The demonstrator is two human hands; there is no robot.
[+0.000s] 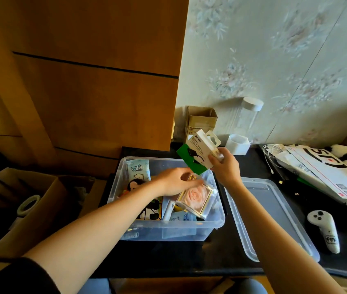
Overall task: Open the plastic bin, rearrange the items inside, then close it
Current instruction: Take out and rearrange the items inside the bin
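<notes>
Plastic bin point(168, 228) on dark worktop point(221, 259), open; lid point(274, 217) lies flat just beside it to the right, so step 1 done. Rearranging underway, roughly mid-task by my read. Left hand point(173, 181) over bin, fingers curled round top of a clear case w/ pink rose point(195, 198), case tilted, at or just above the rim on the right side; can't tell if it rests on anything. Right hand point(224, 166) above bin's far right corner, gripping white Belkin box point(202, 143) plus a green card point(191, 160) behind it, both lifted clear of bin. Inside: blue cartoon pouch point(139, 168) upright at back, monkey toy point(135, 184), panda-print item point(151, 211), more pkts at front. Left to do: place both held items, settle the rest, refit lid.
</notes>
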